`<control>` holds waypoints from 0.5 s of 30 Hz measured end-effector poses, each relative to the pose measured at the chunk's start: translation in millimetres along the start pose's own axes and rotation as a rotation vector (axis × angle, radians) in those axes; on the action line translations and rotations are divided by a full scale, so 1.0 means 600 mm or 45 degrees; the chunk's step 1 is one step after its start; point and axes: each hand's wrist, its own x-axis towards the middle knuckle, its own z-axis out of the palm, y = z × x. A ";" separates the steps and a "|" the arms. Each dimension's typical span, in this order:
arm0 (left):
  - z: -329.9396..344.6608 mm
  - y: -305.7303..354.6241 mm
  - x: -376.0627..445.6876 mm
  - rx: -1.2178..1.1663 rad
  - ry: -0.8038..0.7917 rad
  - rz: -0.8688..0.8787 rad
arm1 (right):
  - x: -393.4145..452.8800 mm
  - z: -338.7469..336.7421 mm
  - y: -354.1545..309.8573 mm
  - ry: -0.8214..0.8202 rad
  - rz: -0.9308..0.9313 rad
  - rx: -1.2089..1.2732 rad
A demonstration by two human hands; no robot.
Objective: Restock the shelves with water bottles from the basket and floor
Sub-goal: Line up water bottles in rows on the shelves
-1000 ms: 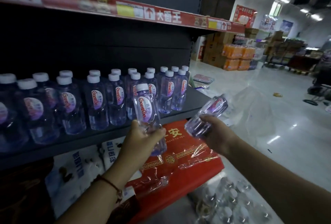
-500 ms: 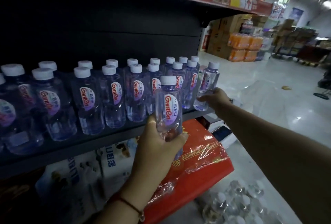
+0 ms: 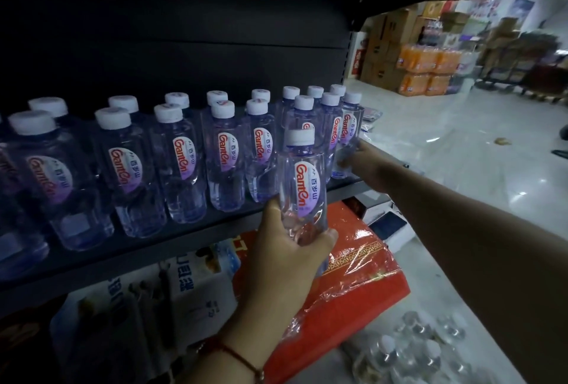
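Two clear plastic water bottles with white caps and red-lettered labels are in the person's hands. One upright bottle (image 3: pixel 302 187) is grasped around its lower half by the left hand (image 3: pixel 289 257), fingers and thumb wrapped round it, just in front of the near edge of the dark metal shelf (image 3: pixel 196 237) and not resting on it. The other bottle (image 3: pixel 349 135) stands upright at the far right end of the shelf, beside the last of the row, with the right hand (image 3: pixel 367 168) curled around its lower part. Two rows of matching shelved bottles (image 3: pixel 181 153) run along the shelf from the left edge to that end, caps up and labels facing out. A red cord bracelet (image 3: pixel 242 357) circles the left wrist. Below the shelf, a red package wrapped in clear film (image 3: pixel 353 288) juts out to the right, next to white cartons with blue print (image 3: pixel 196 288). On the pale glossy floor (image 3: pixel 461 150) at the lower right lies a cluster of loose clear bottles (image 3: pixel 415 350). Far off to the right stand brown cardboard boxes (image 3: pixel 387 45) and orange shrink-wrapped drink packs (image 3: pixel 427 67).
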 end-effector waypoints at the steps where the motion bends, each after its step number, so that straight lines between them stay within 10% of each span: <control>1: 0.004 0.000 0.001 -0.005 -0.007 0.000 | -0.005 0.000 -0.001 0.035 0.029 0.053; 7: 0.022 0.002 -0.005 -0.029 -0.012 -0.032 | -0.127 0.011 -0.009 0.186 0.016 0.269; 15: 0.046 0.006 -0.040 -0.034 -0.046 -0.107 | -0.336 0.034 0.028 -0.574 0.136 0.550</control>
